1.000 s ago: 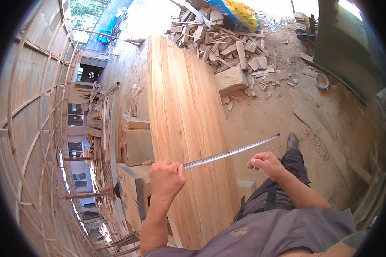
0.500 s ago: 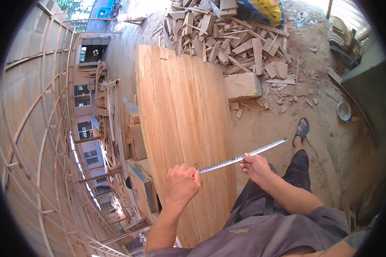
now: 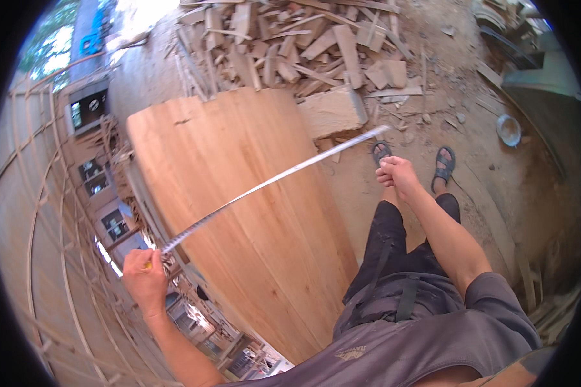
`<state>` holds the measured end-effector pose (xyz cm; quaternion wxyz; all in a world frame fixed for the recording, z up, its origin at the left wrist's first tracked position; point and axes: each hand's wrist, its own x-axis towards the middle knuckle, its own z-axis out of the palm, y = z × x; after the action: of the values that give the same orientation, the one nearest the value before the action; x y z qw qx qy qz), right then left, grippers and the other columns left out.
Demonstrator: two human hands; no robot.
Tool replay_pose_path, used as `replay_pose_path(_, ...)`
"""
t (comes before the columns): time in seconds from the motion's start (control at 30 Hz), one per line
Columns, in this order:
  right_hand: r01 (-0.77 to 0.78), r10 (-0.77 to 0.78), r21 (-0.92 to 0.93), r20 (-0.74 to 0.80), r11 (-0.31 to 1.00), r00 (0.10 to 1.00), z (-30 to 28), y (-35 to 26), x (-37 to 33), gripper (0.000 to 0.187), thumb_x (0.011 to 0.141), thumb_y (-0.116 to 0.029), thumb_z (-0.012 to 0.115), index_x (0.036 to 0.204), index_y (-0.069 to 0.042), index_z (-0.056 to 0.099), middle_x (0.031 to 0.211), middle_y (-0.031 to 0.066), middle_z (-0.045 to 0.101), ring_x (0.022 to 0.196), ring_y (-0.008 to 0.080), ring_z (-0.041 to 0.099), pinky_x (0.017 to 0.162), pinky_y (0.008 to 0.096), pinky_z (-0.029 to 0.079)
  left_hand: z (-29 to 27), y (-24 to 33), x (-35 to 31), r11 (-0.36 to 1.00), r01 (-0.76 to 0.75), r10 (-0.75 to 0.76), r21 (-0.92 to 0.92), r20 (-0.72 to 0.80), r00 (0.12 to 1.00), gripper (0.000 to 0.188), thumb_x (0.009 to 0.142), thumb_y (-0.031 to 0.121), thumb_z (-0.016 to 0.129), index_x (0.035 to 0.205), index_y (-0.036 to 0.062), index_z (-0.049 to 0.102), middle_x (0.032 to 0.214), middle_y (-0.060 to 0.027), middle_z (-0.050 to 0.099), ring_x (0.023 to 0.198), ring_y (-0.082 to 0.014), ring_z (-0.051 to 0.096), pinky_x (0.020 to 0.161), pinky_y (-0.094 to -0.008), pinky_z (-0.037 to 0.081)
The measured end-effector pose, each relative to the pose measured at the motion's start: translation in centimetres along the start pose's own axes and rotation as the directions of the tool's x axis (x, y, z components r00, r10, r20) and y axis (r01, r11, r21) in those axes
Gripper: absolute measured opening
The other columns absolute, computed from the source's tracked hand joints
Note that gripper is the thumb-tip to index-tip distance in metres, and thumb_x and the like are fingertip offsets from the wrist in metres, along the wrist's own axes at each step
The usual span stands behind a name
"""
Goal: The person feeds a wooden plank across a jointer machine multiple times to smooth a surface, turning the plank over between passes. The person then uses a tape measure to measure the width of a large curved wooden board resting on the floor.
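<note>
My left hand (image 3: 145, 276) is closed around a tape measure whose case is mostly hidden in the fist, with a bit of yellow showing. Its long white blade (image 3: 274, 180) reaches out to the upper right, slanting above a wide wooden panel (image 3: 239, 232) made of joined boards. The blade's free end is smeared by motion and sits over the ground past the panel's right side. My right hand (image 3: 399, 177) is apart from the blade, a little below that end. Its fingers are curled together, and nothing shows in them.
A heap of wood offcuts (image 3: 303, 45) lies beyond the panel, with a thick timber block (image 3: 332, 111) beside its far right corner. My sandalled feet stand right of the panel. A round pale container (image 3: 508, 131) is farther right, near green machinery (image 3: 545, 103).
My left hand has moved left past the panel with the tape measure, drawing out more blade. My right hand has let go of the blade and moved up and right. The view has shifted.
</note>
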<state>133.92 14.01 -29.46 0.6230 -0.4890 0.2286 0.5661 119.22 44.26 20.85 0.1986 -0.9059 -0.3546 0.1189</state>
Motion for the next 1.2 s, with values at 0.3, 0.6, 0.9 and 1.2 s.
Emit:
replay_pose_path(0.3,-0.036,-0.416,-0.817,-0.33,0.575,0.848,-15.1,12.2,-5.3,0.027,0.079,-0.008,0.066,0.105,-0.001,0.065,0.099,0.0179,0.068,0.096,0.0334,0.066,0.086,0.0406,0.051,9.2,0.1,14.9,0.887,0.06,-0.078,0.458,0.021,0.997,0.019,0.089,0.023,0.066,0.09,0.0076,0.076,0.093,-0.013,0.068,0.092,-0.033,0.065,0.08,-0.045,0.052)
replay_pose_path(0.6,-0.142,-0.359,-0.966,-0.214,0.218,0.909,-11.2,13.6,-6.6,0.038,0.073,-0.012,0.068,0.11,-0.004,0.065,0.113,0.0141,0.062,0.118,0.0347,0.048,0.105,0.0469,0.035,12.1,1.5,21.5,0.816,0.093,-0.161,0.57,0.071,0.984,0.021,0.09,0.025,0.063,0.093,0.0099,0.077,0.1,-0.0135,0.07,0.096,-0.035,0.067,0.081,-0.0467,0.054)
replay_pose_path(0.9,-0.141,-0.363,-0.969,-0.209,0.204,0.908,-11.2,13.2,-6.5,0.036,0.072,-0.011,0.067,0.108,-0.005,0.067,0.112,0.0137,0.063,0.116,0.035,0.05,0.103,0.0472,0.037,13.4,3.7,22.6,0.841,0.046,-0.101,0.539,0.074,0.992,0.02,0.086,0.024,0.065,0.084,0.0078,0.077,0.092,-0.0151,0.073,0.088,-0.0359,0.07,0.078,-0.0474,0.055)
replay_pose_path(1.2,-0.121,-0.374,-0.976,-0.181,0.18,0.909,-12.6,14.4,-6.4,0.035,0.074,-0.008,0.069,0.108,-0.005,0.063,0.111,0.0139,0.062,0.114,0.0371,0.052,0.096,0.0498,0.041,10.8,0.8,24.5,0.76,-0.052,0.052,0.648,0.019,0.998,0.024,0.088,0.033,0.065,0.088,0.012,0.078,0.095,-0.0087,0.072,0.094,-0.0308,0.067,0.083,-0.0447,0.052)
